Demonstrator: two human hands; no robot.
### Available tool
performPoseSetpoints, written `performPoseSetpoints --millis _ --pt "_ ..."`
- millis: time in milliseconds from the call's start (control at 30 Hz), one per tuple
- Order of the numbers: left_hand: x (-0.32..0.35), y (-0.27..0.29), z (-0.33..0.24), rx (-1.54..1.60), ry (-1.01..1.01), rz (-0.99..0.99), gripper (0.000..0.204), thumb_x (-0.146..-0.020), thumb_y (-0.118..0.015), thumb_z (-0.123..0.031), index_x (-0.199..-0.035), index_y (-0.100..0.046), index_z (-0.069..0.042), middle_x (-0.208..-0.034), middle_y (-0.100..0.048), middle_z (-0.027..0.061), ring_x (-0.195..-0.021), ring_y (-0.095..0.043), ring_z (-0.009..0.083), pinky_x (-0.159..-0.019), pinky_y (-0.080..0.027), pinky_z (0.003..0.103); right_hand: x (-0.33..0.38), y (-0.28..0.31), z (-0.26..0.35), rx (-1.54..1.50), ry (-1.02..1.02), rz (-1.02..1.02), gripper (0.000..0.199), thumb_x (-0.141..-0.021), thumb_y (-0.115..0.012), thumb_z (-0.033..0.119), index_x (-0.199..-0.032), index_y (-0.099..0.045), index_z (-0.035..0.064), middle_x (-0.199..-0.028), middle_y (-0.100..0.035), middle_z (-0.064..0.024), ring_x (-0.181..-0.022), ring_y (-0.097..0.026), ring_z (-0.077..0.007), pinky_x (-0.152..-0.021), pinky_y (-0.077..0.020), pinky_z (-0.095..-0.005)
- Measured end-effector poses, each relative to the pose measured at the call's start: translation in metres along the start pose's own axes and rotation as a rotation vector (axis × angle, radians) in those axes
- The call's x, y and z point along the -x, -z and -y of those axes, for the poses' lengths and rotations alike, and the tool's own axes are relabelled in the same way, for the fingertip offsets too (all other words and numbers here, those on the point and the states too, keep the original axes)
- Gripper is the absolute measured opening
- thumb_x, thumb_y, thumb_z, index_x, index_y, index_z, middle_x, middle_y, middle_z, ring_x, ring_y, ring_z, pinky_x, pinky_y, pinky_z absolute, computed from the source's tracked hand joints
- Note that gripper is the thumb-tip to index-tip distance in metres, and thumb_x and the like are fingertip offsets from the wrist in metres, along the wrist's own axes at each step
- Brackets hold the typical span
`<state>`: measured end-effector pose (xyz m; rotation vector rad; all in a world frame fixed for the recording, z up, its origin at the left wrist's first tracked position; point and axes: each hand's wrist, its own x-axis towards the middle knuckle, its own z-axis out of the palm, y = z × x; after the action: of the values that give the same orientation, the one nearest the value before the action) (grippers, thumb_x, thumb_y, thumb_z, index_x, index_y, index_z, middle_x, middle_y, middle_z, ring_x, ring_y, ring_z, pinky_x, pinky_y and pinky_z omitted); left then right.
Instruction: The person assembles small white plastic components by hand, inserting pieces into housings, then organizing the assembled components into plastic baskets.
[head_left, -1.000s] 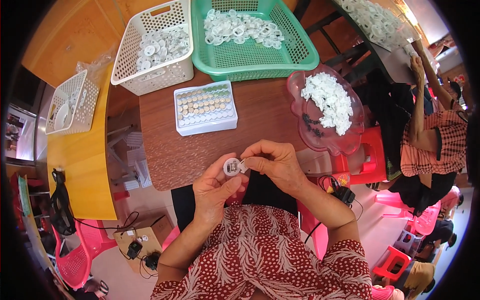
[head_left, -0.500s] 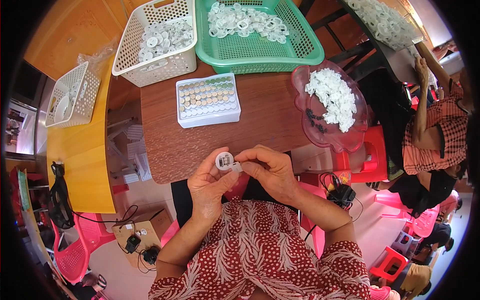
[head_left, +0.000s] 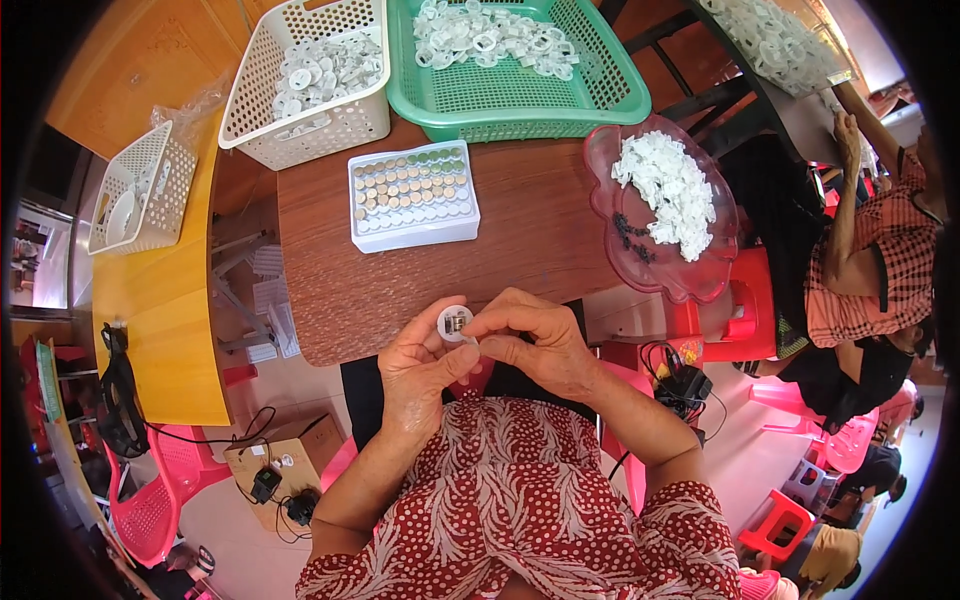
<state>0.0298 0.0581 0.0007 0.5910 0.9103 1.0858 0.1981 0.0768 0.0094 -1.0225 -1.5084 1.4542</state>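
Observation:
My left hand (head_left: 412, 378) is closed on a small round white plastic casing (head_left: 454, 322), its open face up with metal parts inside. At the casing's right edge, my right hand (head_left: 543, 348) pinches a small whitish plastic piece (head_left: 470, 340), mostly covered by the fingertips. Both hands are over my lap, just off the near edge of the brown table (head_left: 420, 292). Beyond them a white tray (head_left: 418, 238) carries rows of round coin-like discs. To the right, a red translucent petal-edged dish (head_left: 632, 272) bears a heap of small clear-white pieces (head_left: 672, 195) and some small black parts (head_left: 634, 238).
At the back stand a cream basket (head_left: 290, 150) and a green basket (head_left: 520, 127), both with whitish plastic parts. Another white basket (head_left: 165, 205) sits on the yellow table (head_left: 160, 320). Right, another person (head_left: 865, 250) works at a dark table. Cables and adapters (head_left: 680, 385) hang nearby.
The right fingertips have moved in over the casing's lower right edge, and the small piece is now mostly hidden. The left hand with the casing has shifted slightly right.

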Motion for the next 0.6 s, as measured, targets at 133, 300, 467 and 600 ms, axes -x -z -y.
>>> performPoseSetpoints --millis 133,300,467,600 --pt "-0.001 0.003 0.005 0.049 -0.006 0.019 0.052 -0.077 -0.070 0.000 -0.124 -0.050 0.001 -0.100 -0.064 0.0083 -0.080 -0.061 0.0109 -0.065 -0.051 0.020 0.001 -0.003 0.002 0.021 0.031 -0.009 0.017 -0.082 -0.063 -0.001 -0.098 -0.065 0.0018 -0.092 -0.057 -0.0050 -0.084 -0.056 -0.0108 -0.071 -0.0453 -0.0235" --pt "0.000 0.008 0.009 0.071 -0.019 0.045 0.053 -0.076 -0.070 0.001 -0.125 -0.049 0.002 -0.104 -0.062 0.0093 -0.090 -0.061 0.0132 -0.078 -0.053 0.024 0.005 -0.006 0.005 -0.065 -0.030 0.016 0.016 -0.085 -0.061 0.000 -0.101 -0.061 0.0007 -0.092 -0.057 -0.0029 -0.083 -0.055 -0.0090 -0.073 -0.0457 -0.0227" --pt "0.004 0.008 0.006 0.054 0.013 0.052 0.054 -0.076 -0.071 0.000 -0.125 -0.049 0.002 -0.104 -0.062 0.0091 -0.090 -0.061 0.0126 -0.077 -0.053 0.024 0.005 -0.005 0.007 -0.328 -0.236 0.035 0.021 -0.086 -0.064 0.006 -0.104 -0.056 -0.0011 -0.094 -0.056 -0.0012 -0.085 -0.054 -0.0068 -0.076 -0.0461 -0.0220" --pt "0.007 0.008 0.006 0.056 0.005 0.089 0.054 -0.076 -0.071 0.000 -0.125 -0.049 0.002 -0.103 -0.062 0.0087 -0.090 -0.060 0.0123 -0.076 -0.053 0.023 0.006 -0.006 0.011 -0.392 -0.228 0.061 0.017 -0.085 -0.063 0.005 -0.099 -0.055 -0.0004 -0.088 -0.057 -0.0025 -0.079 -0.056 -0.0068 -0.068 -0.0472 -0.0202"
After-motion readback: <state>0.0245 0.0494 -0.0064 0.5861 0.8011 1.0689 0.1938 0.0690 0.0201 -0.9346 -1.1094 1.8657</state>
